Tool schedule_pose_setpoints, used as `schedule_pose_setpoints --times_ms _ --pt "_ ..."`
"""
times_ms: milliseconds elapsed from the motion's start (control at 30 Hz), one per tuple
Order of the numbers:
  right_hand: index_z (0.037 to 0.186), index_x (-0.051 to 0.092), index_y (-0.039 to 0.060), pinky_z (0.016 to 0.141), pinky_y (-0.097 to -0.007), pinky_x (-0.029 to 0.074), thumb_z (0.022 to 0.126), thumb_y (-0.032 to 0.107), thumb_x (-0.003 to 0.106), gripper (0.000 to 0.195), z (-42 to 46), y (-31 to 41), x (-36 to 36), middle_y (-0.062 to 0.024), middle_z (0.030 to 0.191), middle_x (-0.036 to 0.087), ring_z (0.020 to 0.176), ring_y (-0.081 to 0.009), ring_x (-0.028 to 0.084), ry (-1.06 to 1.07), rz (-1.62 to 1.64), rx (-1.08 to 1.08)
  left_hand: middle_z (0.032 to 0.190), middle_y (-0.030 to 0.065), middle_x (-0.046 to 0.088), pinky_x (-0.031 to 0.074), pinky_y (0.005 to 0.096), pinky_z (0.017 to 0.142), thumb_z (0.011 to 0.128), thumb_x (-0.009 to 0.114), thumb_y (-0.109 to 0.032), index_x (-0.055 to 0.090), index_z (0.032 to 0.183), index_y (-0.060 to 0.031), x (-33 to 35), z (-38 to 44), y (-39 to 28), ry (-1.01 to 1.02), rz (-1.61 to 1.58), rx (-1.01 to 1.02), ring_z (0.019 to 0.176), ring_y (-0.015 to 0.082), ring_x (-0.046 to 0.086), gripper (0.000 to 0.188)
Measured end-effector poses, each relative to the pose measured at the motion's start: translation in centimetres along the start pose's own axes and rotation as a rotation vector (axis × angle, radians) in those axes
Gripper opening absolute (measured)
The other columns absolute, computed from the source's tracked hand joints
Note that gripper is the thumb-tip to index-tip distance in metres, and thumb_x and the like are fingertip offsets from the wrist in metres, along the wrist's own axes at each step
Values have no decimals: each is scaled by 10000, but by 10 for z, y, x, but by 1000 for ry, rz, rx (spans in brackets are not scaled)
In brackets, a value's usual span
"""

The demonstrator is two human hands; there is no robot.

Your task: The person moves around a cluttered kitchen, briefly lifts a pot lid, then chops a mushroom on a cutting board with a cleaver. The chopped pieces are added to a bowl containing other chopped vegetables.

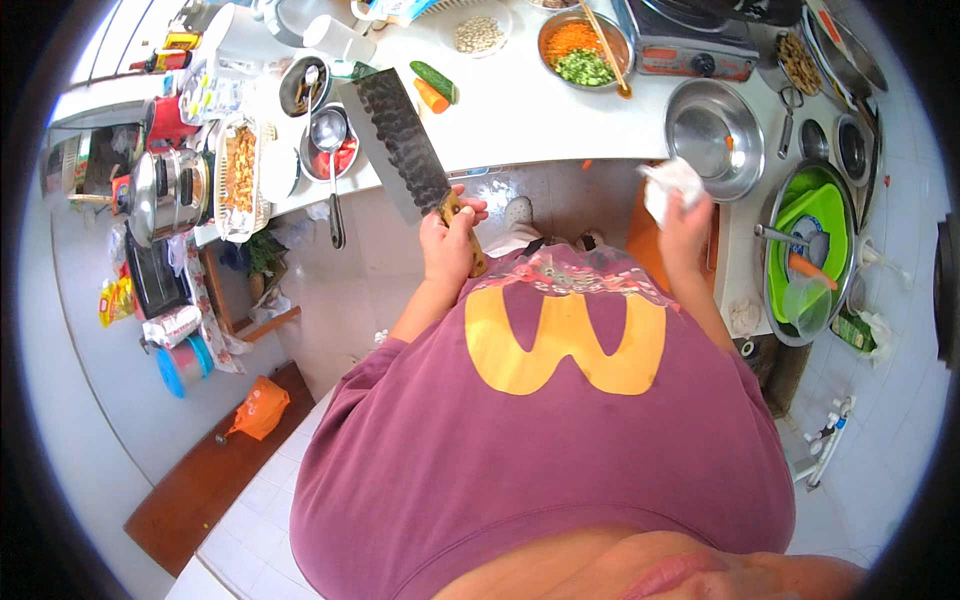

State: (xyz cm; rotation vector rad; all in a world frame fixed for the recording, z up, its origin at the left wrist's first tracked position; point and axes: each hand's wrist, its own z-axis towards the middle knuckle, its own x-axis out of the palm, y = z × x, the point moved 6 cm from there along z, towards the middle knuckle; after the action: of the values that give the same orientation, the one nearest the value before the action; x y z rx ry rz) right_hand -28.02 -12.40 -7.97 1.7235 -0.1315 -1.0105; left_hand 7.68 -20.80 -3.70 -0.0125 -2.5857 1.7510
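Note:
My left hand [446, 244] grips the wooden handle of a cleaver [401, 135]. Its broad, dark-patterned blade points up and left over the counter's front edge. Balled up in my right hand [684, 229] is a white cloth or paper towel [673, 184], slightly blurred, close to an orange cabinet door. Just beyond it stands a steel basin [712, 139] with an orange scrap inside. Past the blade, a piece of cucumber [435, 81] and a piece of carrot [430, 96] lie on the white counter [510, 124].
A steel bowl [586, 52] of shredded carrot and chopped green vegetable has chopsticks across it. Behind it is a portable gas stove [697, 56]. At left, a ladle [330, 142] rests over a bowl of red pieces. A green basin [806, 217] sits in the sink at right.

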Motion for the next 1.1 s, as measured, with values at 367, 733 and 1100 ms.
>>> schedule_pose_setpoints --times_ms 367,733,1100 --pt "1284 559 148 958 -454 390 853 89 546 436 56 16 265 -201 1269 429 1102 -394 451 -81 -475 -79 975 71 642 458 267 854 924 527 -19 454 1301 32 -103 4 -3 -61 17 -88 911 125 579 387" --pt "1188 662 277 975 -374 411 821 45 505 462 -20 89 362 -71 1288 459 1092 -311 450 491 -432 -592 939 102 650 476 267 793 905 510 20 466 1257 44 -134 33 -20 -111 57 -36 868 145 606 356" --pt "1288 552 343 889 -428 448 817 66 519 547 -30 39 281 -73 1256 463 1093 -294 476 404 -666 -644 951 107 640 473 302 854 906 504 16 472 1252 57 -105 60 -38 36 67 -14 900 152 594 350"
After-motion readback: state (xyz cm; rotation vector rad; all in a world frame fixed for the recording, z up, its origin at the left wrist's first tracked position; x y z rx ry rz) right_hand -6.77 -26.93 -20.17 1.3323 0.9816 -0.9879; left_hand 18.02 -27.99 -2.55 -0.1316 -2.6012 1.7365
